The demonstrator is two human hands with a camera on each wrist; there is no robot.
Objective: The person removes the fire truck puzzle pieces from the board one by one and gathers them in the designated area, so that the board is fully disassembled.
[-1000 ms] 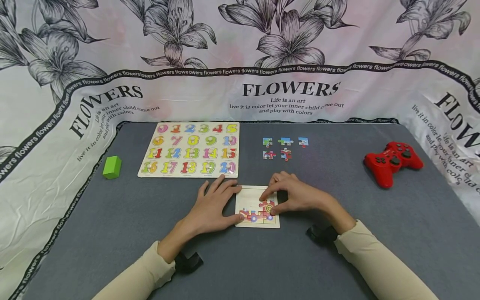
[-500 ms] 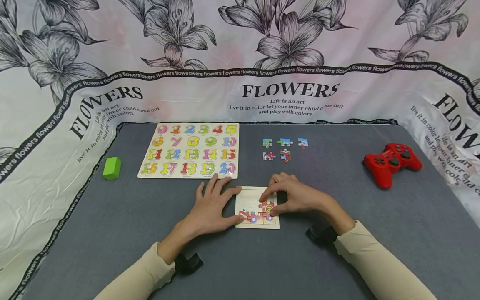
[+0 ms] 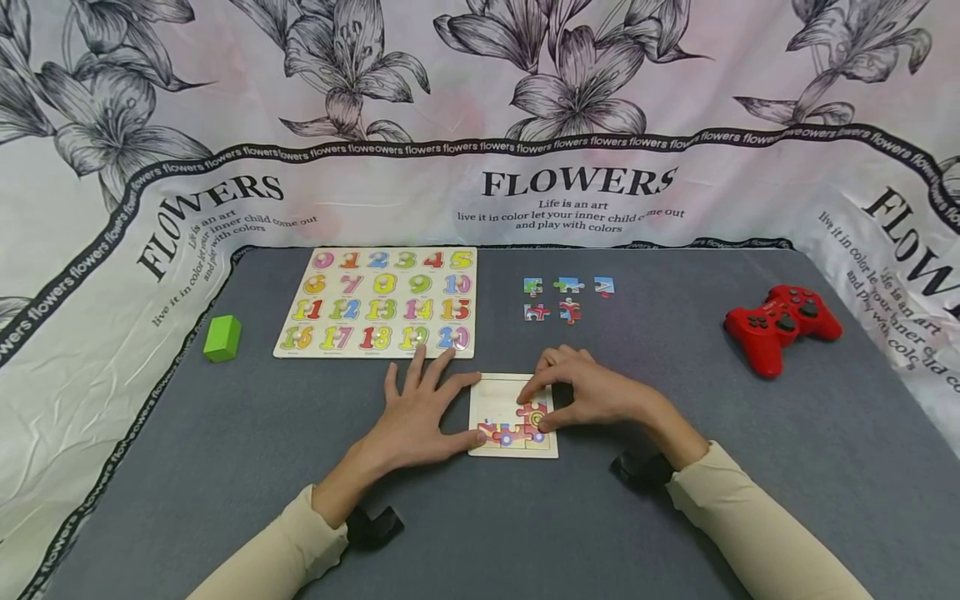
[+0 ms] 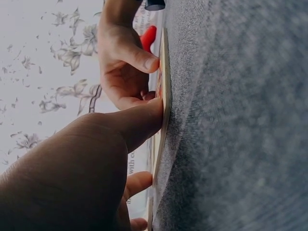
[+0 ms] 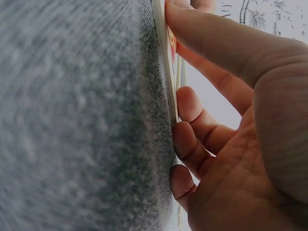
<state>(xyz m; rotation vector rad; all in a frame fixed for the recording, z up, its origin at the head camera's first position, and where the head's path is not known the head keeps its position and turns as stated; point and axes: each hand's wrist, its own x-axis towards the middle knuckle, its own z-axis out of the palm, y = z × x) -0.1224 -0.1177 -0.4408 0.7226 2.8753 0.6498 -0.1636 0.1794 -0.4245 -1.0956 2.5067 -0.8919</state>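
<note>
A small picture tray (image 3: 495, 392) lies flat between the two hands, nearly square and so without a marked long axis; its row of lower pieces (image 3: 506, 435) runs crosswise, from the left thumb toward the right hand. Right hand (image 3: 592, 387): thumb and forefinger pinch the upper red piece (image 3: 536, 415), which lies just ahead of the right end of that row. Left hand (image 3: 420, 425): fingers spread, the thumb resting on the tray's near left part, the forefinger at its far left corner. The governing relation, as judged, is the fit of the upper piece against the row; the right hand is the nearer. Whether that piece is fully seated cannot be told. The tray's bare part lies ahead of the row, between the two forefingers. Five loose pieces (image 3: 570, 310) lie beyond the right knuckles, which stand partly between them and the tray. The number board (image 3: 360, 353) lies ahead of the left hand, whose longer fingertips overlap its near edge; contact is unclear. Well apart: a red game controller (image 3: 783, 323), rightward of the right hand, and a green block (image 3: 222, 338), leftward of the left.
</note>
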